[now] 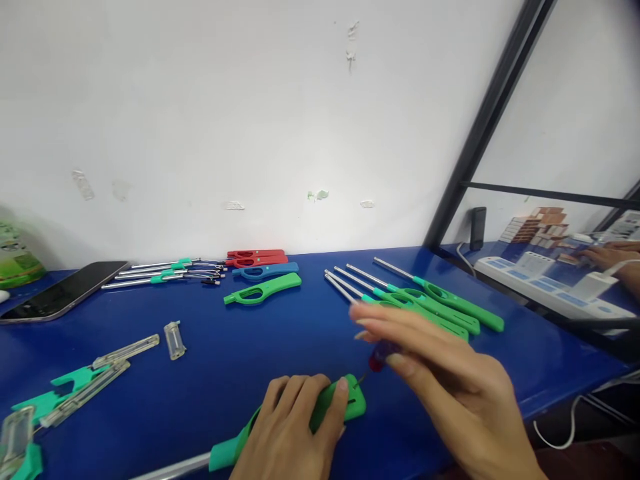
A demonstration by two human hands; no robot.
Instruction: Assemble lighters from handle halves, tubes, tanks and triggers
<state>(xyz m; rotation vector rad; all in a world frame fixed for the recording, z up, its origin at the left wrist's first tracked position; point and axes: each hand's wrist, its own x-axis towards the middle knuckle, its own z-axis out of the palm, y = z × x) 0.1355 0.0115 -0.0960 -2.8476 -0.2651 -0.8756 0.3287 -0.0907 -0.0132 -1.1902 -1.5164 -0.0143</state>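
Observation:
My left hand (pixel 293 427) presses down on a green lighter body (pixel 350 403) with a metal tube, lying near the table's front edge; its fingers curl over the handle. My right hand (pixel 440 380) hovers just right of it, fingers pinched around a small screwdriver with a dark red handle (pixel 379 357) whose tip points at the green body's end. Behind my right hand lie several assembled green lighters (pixel 440 303) side by side.
On the blue table (pixel 260 347) lie empty shells, green (pixel 263 291), blue (pixel 265 271) and red (pixel 256 257), metal tubes (pixel 165 272), clear fuel parts (pixel 175 339), a phone (pixel 63 290) and a green container (pixel 17 257). Beyond the glass partition (pixel 545 200) another person's hands (pixel 610 259) work beside a power strip (pixel 550 287).

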